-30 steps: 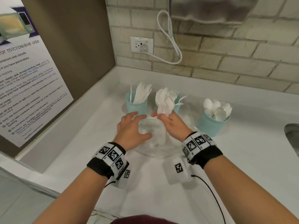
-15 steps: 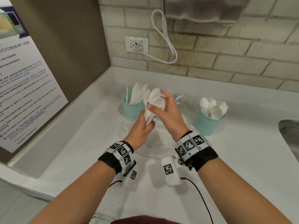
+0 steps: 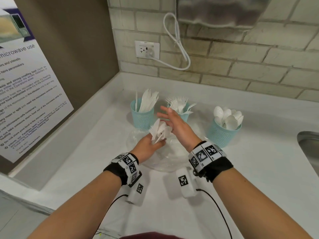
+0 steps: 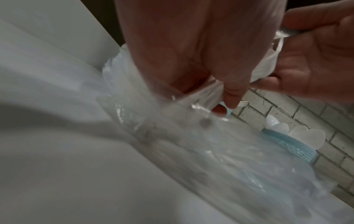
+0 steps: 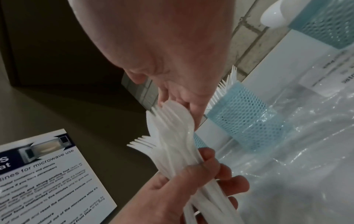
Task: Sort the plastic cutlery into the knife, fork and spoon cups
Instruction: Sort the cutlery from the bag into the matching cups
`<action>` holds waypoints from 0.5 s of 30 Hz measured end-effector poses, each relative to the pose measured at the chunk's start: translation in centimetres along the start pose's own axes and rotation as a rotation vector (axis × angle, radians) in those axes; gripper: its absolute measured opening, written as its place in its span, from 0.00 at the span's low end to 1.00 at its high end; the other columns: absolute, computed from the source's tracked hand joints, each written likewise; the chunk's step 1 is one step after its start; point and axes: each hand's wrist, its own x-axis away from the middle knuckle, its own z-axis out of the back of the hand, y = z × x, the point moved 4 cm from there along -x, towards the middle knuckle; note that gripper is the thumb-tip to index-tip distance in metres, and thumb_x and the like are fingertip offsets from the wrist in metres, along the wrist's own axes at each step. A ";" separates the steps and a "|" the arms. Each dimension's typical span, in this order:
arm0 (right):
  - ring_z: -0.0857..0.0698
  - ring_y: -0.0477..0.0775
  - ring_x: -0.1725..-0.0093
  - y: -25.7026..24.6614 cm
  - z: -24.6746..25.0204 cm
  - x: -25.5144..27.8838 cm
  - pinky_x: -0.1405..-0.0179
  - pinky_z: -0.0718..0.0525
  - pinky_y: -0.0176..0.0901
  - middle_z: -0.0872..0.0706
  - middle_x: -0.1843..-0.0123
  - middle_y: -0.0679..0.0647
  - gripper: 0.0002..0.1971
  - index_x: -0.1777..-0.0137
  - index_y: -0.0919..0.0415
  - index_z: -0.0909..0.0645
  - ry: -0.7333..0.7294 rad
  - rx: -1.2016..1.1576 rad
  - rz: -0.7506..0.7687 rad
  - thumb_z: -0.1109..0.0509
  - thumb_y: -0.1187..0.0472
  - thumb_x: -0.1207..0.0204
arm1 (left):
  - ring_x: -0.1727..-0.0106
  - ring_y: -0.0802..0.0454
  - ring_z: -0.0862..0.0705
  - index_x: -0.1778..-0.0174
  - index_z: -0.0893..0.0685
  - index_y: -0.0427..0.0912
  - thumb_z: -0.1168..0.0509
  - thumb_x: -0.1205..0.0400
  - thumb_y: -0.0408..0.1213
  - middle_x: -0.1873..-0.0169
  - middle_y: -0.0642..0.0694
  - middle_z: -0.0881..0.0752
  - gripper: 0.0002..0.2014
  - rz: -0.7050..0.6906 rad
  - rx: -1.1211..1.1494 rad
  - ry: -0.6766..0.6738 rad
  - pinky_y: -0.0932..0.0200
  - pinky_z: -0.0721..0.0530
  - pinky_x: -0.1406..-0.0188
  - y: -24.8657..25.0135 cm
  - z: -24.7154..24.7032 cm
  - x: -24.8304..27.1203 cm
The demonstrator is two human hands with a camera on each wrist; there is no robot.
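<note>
My left hand (image 3: 156, 143) grips a bundle of white plastic cutlery (image 3: 159, 131) by the handles, above a clear plastic bag (image 3: 165, 161). The bundle mixes forks and spoons (image 5: 172, 136). My right hand (image 3: 165, 116) lies against the heads of the bundle with its fingers spread and fairly straight. Behind the hands stand three teal mesh cups: the knife cup (image 3: 142, 116) on the left, the fork cup (image 3: 183, 116) in the middle, partly hidden by my right hand, and the spoon cup (image 3: 222, 133) on the right.
Two white tagged devices (image 3: 185, 183) with cables lie on the counter near my wrists. A steel sink (image 3: 309, 152) starts at the right edge. A microwave notice (image 3: 25, 100) covers the left wall. An outlet with a looped cord (image 3: 146, 50) sits on the brick wall.
The bundle has passed from my right hand to my left, which left the bag and took the handles. My right hand's fingers have spread, and the bundle sits lower, tilted left.
</note>
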 end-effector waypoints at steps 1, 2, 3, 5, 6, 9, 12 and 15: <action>0.22 0.43 0.34 -0.1 0.2 -0.1 0.33 0.27 0.35 0.20 0.30 0.50 0.20 0.26 0.50 0.29 0.021 -0.034 0.002 0.52 0.49 0.13 | 0.54 0.57 0.15 0.46 0.18 0.40 0.33 0.19 0.40 0.56 0.49 0.13 0.09 -0.012 0.021 -0.010 0.68 0.20 0.52 0.4 0.0 0.1; 0.22 0.46 0.32 -0.2 0.5 -0.2 0.30 0.26 0.40 0.20 0.30 0.52 0.17 0.29 0.50 0.27 0.049 -0.064 0.002 0.49 0.52 0.14 | 0.58 0.59 0.16 0.48 0.18 0.40 0.36 0.17 0.37 0.60 0.49 0.14 0.05 -0.026 0.044 -0.011 0.69 0.20 0.56 0.8 0.0 0.2; 0.21 0.48 0.32 -0.3 0.8 -0.3 0.29 0.25 0.44 0.19 0.30 0.53 0.16 0.31 0.52 0.24 0.081 -0.090 0.004 0.45 0.56 0.15 | 0.62 0.60 0.17 0.50 0.19 0.42 0.37 0.16 0.36 0.64 0.49 0.15 0.03 -0.042 0.063 0.000 0.68 0.21 0.59 1.3 0.1 0.2; 0.19 0.49 0.33 -0.6 1.4 -0.4 0.27 0.24 0.47 0.16 0.33 0.53 0.14 0.35 0.55 0.21 0.131 -0.114 0.030 0.41 0.63 0.17 | 0.65 0.58 0.18 0.53 0.20 0.47 0.39 0.16 0.36 0.70 0.50 0.17 0.04 -0.078 0.058 0.048 0.64 0.21 0.59 2.2 0.4 0.2; 0.18 0.48 0.34 -0.9 1.6 -0.5 0.28 0.23 0.48 0.15 0.35 0.52 0.14 0.37 0.54 0.19 0.144 -0.098 0.048 0.40 0.64 0.18 | 0.67 0.56 0.18 0.54 0.21 0.48 0.39 0.16 0.35 0.72 0.49 0.18 0.04 -0.099 0.054 0.069 0.64 0.22 0.58 2.6 0.6 0.2; 0.18 0.47 0.37 -1.8 2.0 -0.5 0.33 0.21 0.46 0.15 0.38 0.48 0.11 0.41 0.49 0.18 0.194 0.005 0.104 0.37 0.60 0.18 | 0.72 0.59 0.18 0.51 0.22 0.45 0.40 0.16 0.32 0.72 0.50 0.18 0.04 -0.142 0.047 0.086 0.72 0.22 0.62 3.9 0.9 0.1; 0.20 0.43 0.49 -2.7 2.3 0.0 0.45 0.22 0.38 0.19 0.44 0.47 0.08 0.45 0.52 0.18 0.336 0.100 0.215 0.31 0.57 0.22 | 0.77 0.60 0.17 0.43 0.25 0.39 0.41 0.16 0.29 0.62 0.50 0.18 0.08 -0.165 0.059 0.092 0.72 0.20 0.68 4.9 0.8 0.2; 0.26 0.39 0.57 -3.1 1.7 0.7 0.51 0.26 0.32 0.26 0.55 0.43 0.09 0.51 0.50 0.19 0.392 0.277 0.304 0.24 0.55 0.29 | 0.78 0.56 0.16 0.33 0.28 0.38 0.42 0.16 0.29 0.59 0.48 0.16 0.14 -0.171 0.046 0.111 0.66 0.18 0.71 5.5 0.9 0.2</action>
